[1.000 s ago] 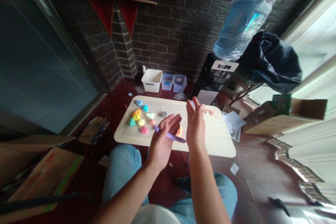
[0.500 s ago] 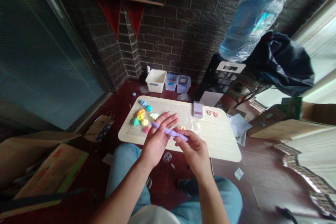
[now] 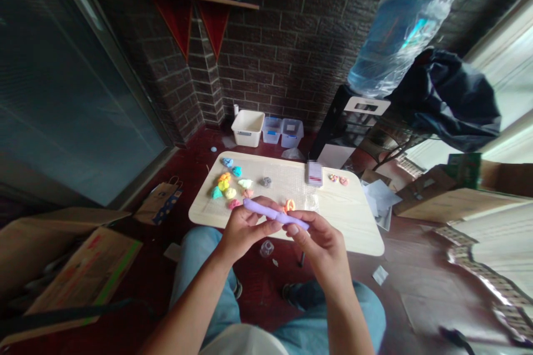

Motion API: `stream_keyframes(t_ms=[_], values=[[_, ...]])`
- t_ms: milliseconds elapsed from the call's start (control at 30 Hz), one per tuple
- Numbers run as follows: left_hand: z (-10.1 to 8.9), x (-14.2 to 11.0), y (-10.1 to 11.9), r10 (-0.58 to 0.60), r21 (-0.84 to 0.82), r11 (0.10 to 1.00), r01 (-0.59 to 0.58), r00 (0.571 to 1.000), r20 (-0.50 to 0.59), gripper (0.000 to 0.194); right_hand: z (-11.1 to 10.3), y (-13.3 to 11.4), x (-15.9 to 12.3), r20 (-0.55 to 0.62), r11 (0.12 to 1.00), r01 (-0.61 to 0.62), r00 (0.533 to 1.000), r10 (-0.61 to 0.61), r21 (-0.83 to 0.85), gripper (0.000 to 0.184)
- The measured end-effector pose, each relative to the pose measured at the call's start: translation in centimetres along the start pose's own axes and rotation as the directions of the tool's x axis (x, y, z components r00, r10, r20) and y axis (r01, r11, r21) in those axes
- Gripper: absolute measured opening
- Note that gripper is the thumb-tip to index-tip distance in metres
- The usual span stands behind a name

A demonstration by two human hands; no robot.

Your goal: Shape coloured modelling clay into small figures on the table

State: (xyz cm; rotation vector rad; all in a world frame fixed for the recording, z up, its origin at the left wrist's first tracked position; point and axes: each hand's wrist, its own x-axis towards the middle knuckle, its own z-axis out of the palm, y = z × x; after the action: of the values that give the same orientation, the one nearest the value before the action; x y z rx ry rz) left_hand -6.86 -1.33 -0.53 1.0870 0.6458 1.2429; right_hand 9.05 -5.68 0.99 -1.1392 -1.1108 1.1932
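A lilac roll of modelling clay (image 3: 261,210) is held level above the near edge of the small table (image 3: 341,222). My left hand (image 3: 245,233) grips its left part between thumb and fingers. My right hand (image 3: 318,238) pinches its right end. Just behind the roll lies an orange ring-shaped clay piece (image 3: 290,205). Several coloured clay lumps, among them a yellow lump (image 3: 224,183), a white lump (image 3: 245,183) and a pink lump (image 3: 234,203), lie on the left of the table. A grey lump (image 3: 266,181) sits nearer the middle.
Bubble wrap (image 3: 287,177) covers part of the tabletop. A small box (image 3: 315,173) stands at the back edge, with small clay pieces (image 3: 338,179) to its right. On the floor are a white bin (image 3: 247,128), a clear cup (image 3: 266,248) and cardboard boxes (image 3: 83,272). A water dispenser (image 3: 345,122) stands behind.
My left hand's fingers, stretched out under the roll before, have closed round it. Both hands have shifted slightly down and right, uncovering the grey lump and the orange ring.
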Motion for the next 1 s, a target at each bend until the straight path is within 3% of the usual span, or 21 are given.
stream_keyframes(t_ms=[367, 533, 700, 1000], values=[[-0.24, -0.04, 0.07, 0.023, 0.028, 0.999, -0.026, 0.997, 0.079, 0.010, -0.10, -0.08, -0.40, 0.010, 1.000, 0.012, 1.000, -0.012, -0.001, 0.018], [-0.02, -0.36, -0.03, 0.020, -0.028, 0.999, -0.016, 0.991, 0.129, 0.026, -0.14, -0.11, -0.62, 0.001, 0.999, 0.045, 0.999, -0.045, -0.019, 0.017], [-0.05, -0.50, -0.05, 0.026, 0.053, 0.998, -0.030, 0.997, 0.079, 0.015, -0.19, -0.03, -0.79, -0.002, 0.989, 0.112, 0.994, -0.113, -0.093, 0.014], [0.15, -0.57, 0.24, 0.030, 0.063, 0.997, -0.034, 0.998, 0.056, 0.011, -0.18, 0.11, -0.82, 0.004, 0.991, 0.095, 0.995, -0.095, -0.097, 0.015]])
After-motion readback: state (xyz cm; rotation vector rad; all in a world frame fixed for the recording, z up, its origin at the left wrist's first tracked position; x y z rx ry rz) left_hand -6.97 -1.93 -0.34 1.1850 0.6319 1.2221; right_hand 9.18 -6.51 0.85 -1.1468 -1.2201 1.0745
